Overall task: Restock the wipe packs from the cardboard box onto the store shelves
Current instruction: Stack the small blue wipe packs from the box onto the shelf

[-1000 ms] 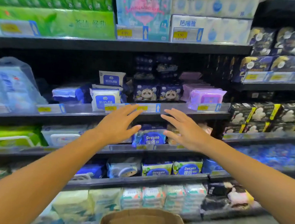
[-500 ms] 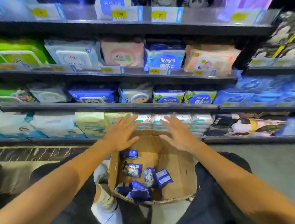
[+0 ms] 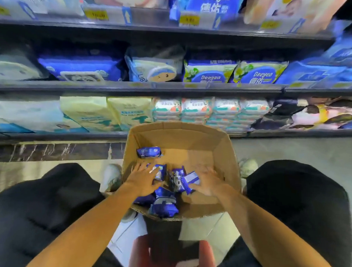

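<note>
Inside the cardboard box (image 3: 226,155), near its front wall, blue wipe packs (image 3: 164,203) lie jumbled, long axes pointing different ways; one separate pack (image 3: 149,152) lies crosswise toward the left wall. Left hand (image 3: 142,179) rests spread on a pack, right hand (image 3: 208,183) touches another, fingers straight, neither grasping. Motion blur obscures labels. Store shelves (image 3: 173,88) stand beyond the box.

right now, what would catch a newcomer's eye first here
Both hands reach into the open cardboard box on the floor: the left hand rests on the blue wipe packs, the right hand touches a pack beside it. Behind, the store shelves are crowded with bright packs.
</note>
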Motion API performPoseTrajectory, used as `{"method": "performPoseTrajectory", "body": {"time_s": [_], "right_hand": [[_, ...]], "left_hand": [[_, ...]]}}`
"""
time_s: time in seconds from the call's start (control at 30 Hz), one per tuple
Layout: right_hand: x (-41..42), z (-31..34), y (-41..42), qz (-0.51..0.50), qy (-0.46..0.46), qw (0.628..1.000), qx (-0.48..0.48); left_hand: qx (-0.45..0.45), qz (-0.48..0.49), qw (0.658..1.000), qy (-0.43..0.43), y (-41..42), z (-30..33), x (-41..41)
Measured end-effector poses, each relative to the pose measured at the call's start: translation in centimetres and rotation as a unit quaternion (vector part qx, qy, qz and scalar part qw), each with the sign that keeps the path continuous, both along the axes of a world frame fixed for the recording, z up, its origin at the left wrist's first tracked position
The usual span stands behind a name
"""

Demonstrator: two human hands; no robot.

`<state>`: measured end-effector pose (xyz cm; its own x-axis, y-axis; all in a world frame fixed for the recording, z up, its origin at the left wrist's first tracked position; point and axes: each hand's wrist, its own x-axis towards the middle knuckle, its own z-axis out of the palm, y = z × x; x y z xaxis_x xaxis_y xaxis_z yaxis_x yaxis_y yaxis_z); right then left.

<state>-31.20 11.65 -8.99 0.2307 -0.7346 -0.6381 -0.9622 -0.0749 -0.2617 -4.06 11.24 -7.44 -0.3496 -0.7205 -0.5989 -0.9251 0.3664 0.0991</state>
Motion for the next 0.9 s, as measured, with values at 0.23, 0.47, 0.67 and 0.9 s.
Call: {"method": "performPoseTrajectory", "body": {"time_s": [0.23,0.47,0.67,0.9], "right_hand": [[1.1,-7.5,0.7,-0.073,0.007,0.993,0.095],[2.9,-13.7,1.2,-0.140,-0.011,0.988,0.070],[2.8,-16.6,0.7,-0.152,0.025,0.987,0.056],[3.3,-17.1,0.3,-0.191,0.008,0.979,0.073]], "left_hand": [[0.090,0.052,0.995,-0.004,-1.8,-8.0,0.4],[0.155,0.162,0.975,0.000,-3.9,-13.8,0.3],[0.154,0.377,0.913,0.034,-5.8,-17.6,-0.3],[0.121,0.488,0.860,0.083,-5.7,-20.4,-0.1]]}}
